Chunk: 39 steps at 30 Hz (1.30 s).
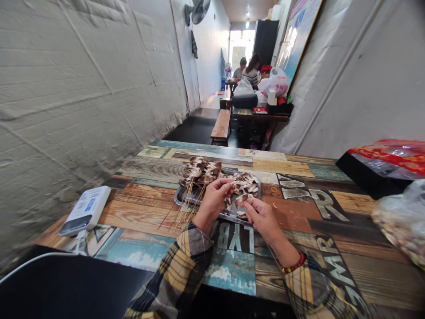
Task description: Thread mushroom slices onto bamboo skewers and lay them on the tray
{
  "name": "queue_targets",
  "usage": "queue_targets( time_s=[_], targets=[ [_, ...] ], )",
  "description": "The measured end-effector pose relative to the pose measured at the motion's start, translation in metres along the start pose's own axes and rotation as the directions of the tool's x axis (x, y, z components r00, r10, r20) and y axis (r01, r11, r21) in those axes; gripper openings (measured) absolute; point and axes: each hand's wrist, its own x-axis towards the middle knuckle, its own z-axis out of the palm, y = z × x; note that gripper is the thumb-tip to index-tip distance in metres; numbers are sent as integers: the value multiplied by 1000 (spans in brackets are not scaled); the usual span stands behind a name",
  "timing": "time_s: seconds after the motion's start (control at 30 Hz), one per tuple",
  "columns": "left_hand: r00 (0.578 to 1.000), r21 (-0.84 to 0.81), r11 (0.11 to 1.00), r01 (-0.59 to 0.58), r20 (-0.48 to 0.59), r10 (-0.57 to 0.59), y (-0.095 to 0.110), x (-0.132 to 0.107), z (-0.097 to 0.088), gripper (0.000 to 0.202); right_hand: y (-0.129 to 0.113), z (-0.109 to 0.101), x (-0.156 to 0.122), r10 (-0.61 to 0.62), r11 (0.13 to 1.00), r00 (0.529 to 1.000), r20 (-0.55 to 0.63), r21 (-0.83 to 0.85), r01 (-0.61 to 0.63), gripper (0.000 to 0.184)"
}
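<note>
The right hand [260,217] is pinching a mushroom piece [243,198] between thumb and forefinger, the other fingers curling in toward the palm. The left hand [212,200] is bringing its thumb and forefinger together at the tips, closing them tightly; whether anything is sitting between them is too small to tell. Both hands are hovering over the near side of a metal tray [179,200], just beside each other but not touching.

The left forearm is reaching in from the near left, the back of the hand facing the wearer and the fingertips pointing right. The right forearm is slanting in from the near right, its fingertips pointing left and away. Checked sleeves [186,252] are covering both forearms, and a red bracelet [294,263] is circling the right wrist.

Loose mushrooms [249,179] are lying in the right part of the tray, beyond the fingers. On its left part, skewered mushrooms [201,169] are resting in a heap, their thin sticks [182,212] sticking out over the near rim. The tray is resting on a patchwork-patterned table [142,204]. A white device [88,208] is lying at the left, while a plastic bag [403,221] is sitting at the right edge.
</note>
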Motion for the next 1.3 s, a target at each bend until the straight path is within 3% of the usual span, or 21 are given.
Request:
queue_targets(
  time_s=[0.5,0.77,1.0,1.17,1.23,1.3],
  targets=[
    [996,34,995,95,-1,-95,-1,-1,-2,28,0,-1,0,-19,1000,1000,-8,-20,18,32],
    [995,215,973,82,46,-93,-3,-1,-1,22,0,-2,1,-33,999,999,-20,-22,32,30],
    [977,440,896,-55,210,-43,-8,-2,0,15,-1,-4,2,-56,998,997,-55,-12,56,29],
    [992,466,881,-84,123,29,-8,2,-4,32,-10,-13,5,-11,989,981,-194,144,39,34],
    [986,548,822,-155,133,97,-12,4,-5,27,-12,-18,7,11,977,961,-278,206,48,36],
    [960,676,682,-279,212,183,-17,6,-5,19,-14,-23,9,22,970,942,-334,235,60,37]
  ],
)
